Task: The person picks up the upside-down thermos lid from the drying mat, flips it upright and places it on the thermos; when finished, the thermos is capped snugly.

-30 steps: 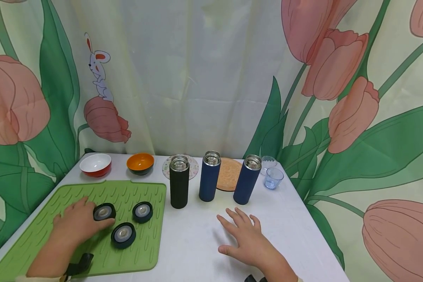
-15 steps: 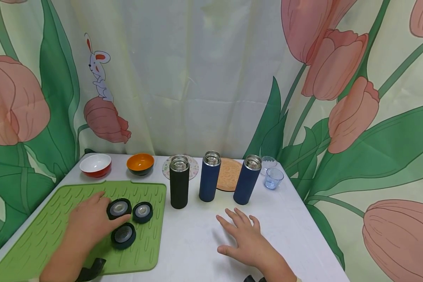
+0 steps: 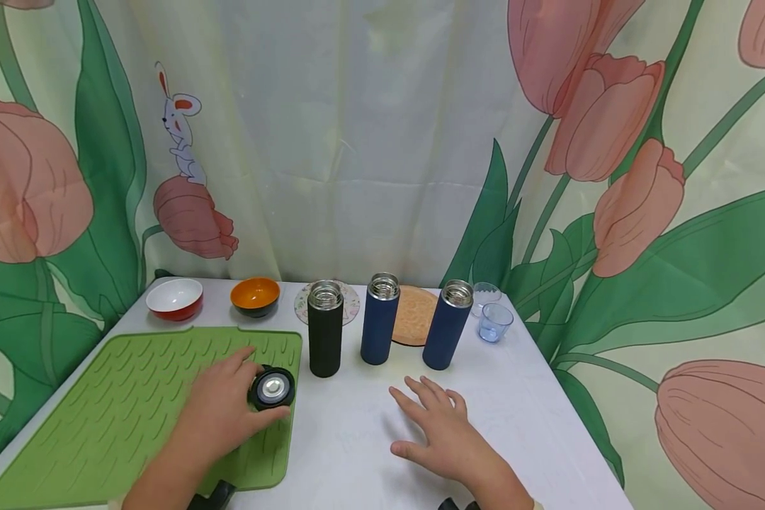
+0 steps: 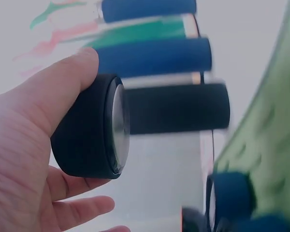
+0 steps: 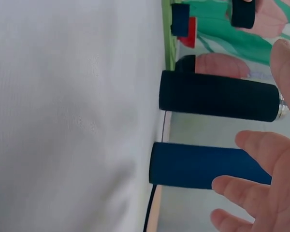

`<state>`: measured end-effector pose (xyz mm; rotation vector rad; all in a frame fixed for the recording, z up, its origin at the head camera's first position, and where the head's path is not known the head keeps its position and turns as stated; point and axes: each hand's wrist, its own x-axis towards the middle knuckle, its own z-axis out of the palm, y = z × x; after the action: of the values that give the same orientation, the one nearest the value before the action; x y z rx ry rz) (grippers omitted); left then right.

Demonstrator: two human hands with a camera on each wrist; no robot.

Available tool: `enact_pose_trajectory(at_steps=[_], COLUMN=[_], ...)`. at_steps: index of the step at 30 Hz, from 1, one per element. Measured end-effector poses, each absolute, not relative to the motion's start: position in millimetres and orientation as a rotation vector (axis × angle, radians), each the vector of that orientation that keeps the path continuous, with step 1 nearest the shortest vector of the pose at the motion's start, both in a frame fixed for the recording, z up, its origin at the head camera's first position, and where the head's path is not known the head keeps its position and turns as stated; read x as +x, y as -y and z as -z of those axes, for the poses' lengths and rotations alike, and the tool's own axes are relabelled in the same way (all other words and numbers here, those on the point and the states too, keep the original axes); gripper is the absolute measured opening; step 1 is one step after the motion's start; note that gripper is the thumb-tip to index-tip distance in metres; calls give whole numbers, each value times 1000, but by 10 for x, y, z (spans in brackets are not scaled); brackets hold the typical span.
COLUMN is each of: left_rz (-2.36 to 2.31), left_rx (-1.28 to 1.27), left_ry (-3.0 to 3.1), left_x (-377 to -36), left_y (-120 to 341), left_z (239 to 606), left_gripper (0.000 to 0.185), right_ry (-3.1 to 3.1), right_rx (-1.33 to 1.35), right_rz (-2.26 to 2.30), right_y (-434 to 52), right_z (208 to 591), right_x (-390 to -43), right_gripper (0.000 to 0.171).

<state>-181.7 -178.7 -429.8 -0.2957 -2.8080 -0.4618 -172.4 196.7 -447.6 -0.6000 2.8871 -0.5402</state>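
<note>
Head view: left hand (image 3: 219,414) grips a black lid (image 3: 272,388) by its rim, silver inner face up, at the right edge of the green mat (image 3: 102,411), near the black flask (image 3: 324,329). Other lids are hidden under the hand here. Right hand (image 3: 443,432) lies flat on the white bench (image 3: 357,439), fingers spread, holding nothing, just in front of two blue flasks (image 3: 379,320) (image 3: 447,325). All three flasks stand upright with open mouths. Red-and-white bowl (image 3: 175,298), orange bowl (image 3: 255,295), round coasters and small clear cups (image 3: 495,322) sit behind

Left wrist view: thumb and fingers (image 4: 63,92) wrap the lid (image 4: 89,128); black flask (image 4: 176,108) close beyond it, blurred. More dark lids (image 4: 229,195) on the mat at the lower edge

Right wrist view: fingers (image 5: 241,186) relaxed and wide, just off the nearer blue flask (image 5: 198,166); black flask (image 5: 217,96) past it

Risk: flasks are tall, narrow and unsteadied, so a lid coming in off-centre or a knock from the left hand could tip the black one into its neighbours. Rim-only grip could let the lid slip
</note>
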Motion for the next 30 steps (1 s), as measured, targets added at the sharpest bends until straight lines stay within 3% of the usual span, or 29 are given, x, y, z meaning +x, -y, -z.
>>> enact_pose_trajectory(at_steps=[13, 30], left_rz=[593, 556], left_rx=[-437, -547], left_ry=[2845, 2852], left_x=[-1676, -1939], left_y=[1291, 1086], left_z=[4490, 4457], left_gripper=[71, 75], right_ry=[-2850, -2896], right_rx=[-596, -695], right_rz=[676, 621], right_y=[-1912, -1833], right_z=[4532, 4431], right_x=[-1698, -1836], right_gripper=[79, 80])
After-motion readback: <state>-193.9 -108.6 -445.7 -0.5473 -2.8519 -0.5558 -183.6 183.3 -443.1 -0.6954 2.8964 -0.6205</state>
